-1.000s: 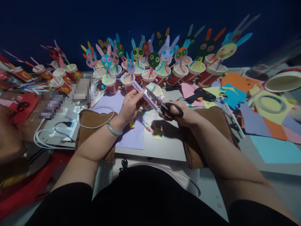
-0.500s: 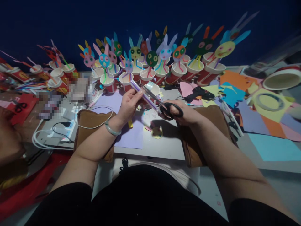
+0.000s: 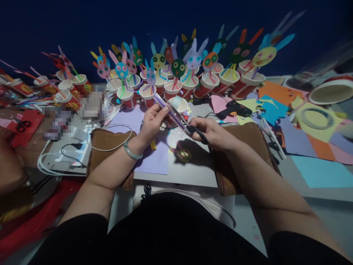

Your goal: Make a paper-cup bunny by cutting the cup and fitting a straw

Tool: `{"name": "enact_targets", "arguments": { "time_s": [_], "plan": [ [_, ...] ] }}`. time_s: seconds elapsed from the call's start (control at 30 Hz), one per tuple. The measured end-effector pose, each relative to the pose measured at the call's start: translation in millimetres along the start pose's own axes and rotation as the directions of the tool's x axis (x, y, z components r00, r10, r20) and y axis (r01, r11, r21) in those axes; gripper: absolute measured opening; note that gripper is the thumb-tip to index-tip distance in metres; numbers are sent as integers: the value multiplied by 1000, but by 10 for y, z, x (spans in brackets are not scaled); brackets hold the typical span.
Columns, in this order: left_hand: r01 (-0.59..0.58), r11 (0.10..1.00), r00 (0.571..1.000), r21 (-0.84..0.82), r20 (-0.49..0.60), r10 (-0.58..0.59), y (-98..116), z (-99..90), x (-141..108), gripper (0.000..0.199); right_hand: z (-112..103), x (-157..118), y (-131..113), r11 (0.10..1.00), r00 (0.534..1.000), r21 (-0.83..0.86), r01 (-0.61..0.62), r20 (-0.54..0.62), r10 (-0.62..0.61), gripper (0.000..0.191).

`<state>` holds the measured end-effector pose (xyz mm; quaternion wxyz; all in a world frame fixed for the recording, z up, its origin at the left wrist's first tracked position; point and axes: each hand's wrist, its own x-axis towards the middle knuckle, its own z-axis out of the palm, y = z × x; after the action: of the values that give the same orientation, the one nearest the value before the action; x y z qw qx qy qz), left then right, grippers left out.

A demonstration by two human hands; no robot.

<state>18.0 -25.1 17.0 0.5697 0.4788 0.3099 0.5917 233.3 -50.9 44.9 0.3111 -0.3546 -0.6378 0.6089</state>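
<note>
My left hand pinches a purple straw, which seems to be in a clear wrapper, between thumb and fingers. The straw slants down to the right above the table. A pair of scissors with black handles is in my right hand, fingers in the loops. Its blades point up and left, close alongside the straw; whether they touch it I cannot tell. Below the hands lies a round paper face with a pink ear, partly in shadow. A sheet of purple paper lies under my left hand.
Red paper cups holding rabbit-faced straws line the back. A black glue gun and coloured paper are on the right, near a tape roll. Left are a power strip, white cables and a person's arm.
My right hand has turned the scissors, and their handles now look narrower and closer together. My left hand and the straw have barely moved.
</note>
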Motion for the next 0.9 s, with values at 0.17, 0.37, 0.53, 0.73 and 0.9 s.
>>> {"name": "enact_targets", "arguments": {
  "time_s": [0.17,0.37,0.53,0.73,0.9],
  "plan": [
    [60,998,996,-11,-60,-60,40,31,-4,33,-38,15,36,997,998,-77,28,-48,-31,68],
    [86,996,995,-20,-48,-87,58,14,3,29,-208,-33,-65,990,975,-22,142,-171,-144,73],
    [118,989,986,-91,-106,-128,129,-6,35,19,-639,-63,-76,954,999,-301,-10,31,20,60],
    [93,984,980,-150,-163,-118,166,-3,55,23,-782,12,141,727,987,-682,-85,44,156,43],
    [127,985,985,-114,-105,-139,124,7,18,22,-712,88,302,540,997,-840,57,75,12,27]
  ]
}}
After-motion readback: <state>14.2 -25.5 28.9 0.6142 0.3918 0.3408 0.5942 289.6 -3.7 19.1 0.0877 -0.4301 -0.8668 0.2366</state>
